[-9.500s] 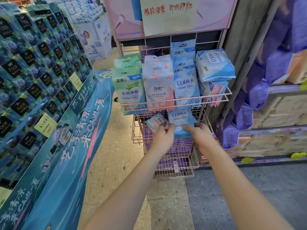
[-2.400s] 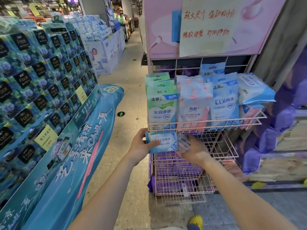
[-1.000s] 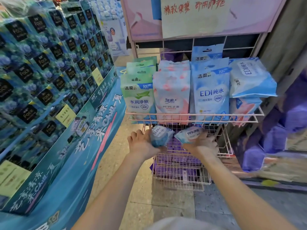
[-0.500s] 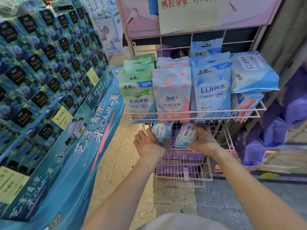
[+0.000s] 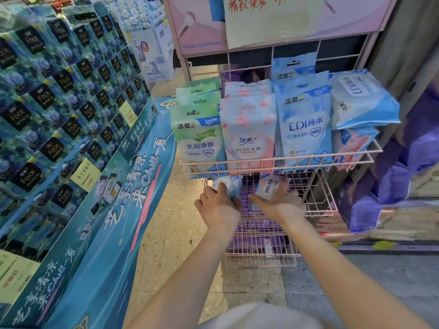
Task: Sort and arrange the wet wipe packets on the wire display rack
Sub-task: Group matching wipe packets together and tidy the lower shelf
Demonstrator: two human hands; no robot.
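A pink wire display rack (image 5: 275, 160) holds upright wet wipe packets in its top basket: green ones (image 5: 198, 136), pink ones (image 5: 248, 134) and blue EDI ones (image 5: 304, 129). A large blue pack (image 5: 358, 98) lies flat on a pink pack at the right end. Just under the top basket's front rail, my left hand (image 5: 217, 205) grips a small blue packet (image 5: 229, 184). My right hand (image 5: 276, 203) grips a small packet marked 999 (image 5: 269, 187). Both packets sit inside the second wire shelf (image 5: 320, 207).
Purple packs fill the lower wire shelves (image 5: 259, 243). A tall blue promotional stand of boxed tissue (image 5: 59, 115) runs along the left. Purple packages (image 5: 392, 186) are stacked at the right. A pink sign board (image 5: 273, 20) tops the rack. Tiled floor lies between.
Both hands have pushed their small packets up and farther in under the top basket's rail. The view has shifted closer to the rack.
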